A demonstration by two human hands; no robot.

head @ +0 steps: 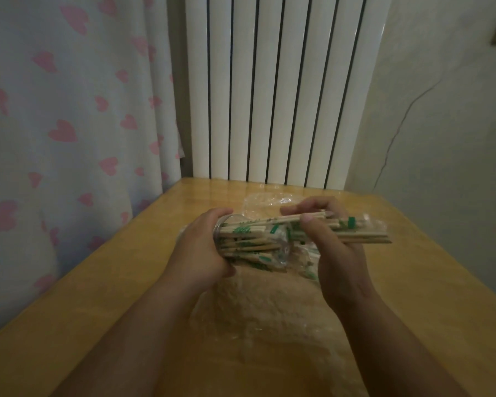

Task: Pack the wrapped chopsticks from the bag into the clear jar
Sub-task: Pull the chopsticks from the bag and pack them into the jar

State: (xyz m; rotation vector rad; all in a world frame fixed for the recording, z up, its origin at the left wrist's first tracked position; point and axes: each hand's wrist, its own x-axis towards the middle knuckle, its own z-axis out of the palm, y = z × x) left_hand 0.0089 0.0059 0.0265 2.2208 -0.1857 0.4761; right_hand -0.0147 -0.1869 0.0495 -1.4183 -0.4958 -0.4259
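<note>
My left hand (196, 247) grips the clear jar (252, 245), which lies on its side above the table with its mouth toward the right. Several wrapped chopsticks with green print fill the jar. My right hand (335, 245) grips a bundle of wrapped chopsticks (361, 232) level with the jar mouth; their left ends reach into the jar and their right ends stick out past my fingers. The clear plastic bag (269, 319) lies crumpled on the table under both hands.
A wooden table (430, 282) spreads below me. More clear plastic (269, 200) lies near its far edge. A white radiator (278, 87) stands behind the table, a heart-patterned curtain (63, 133) hangs at the left and a cracked wall (441, 124) rises at the right.
</note>
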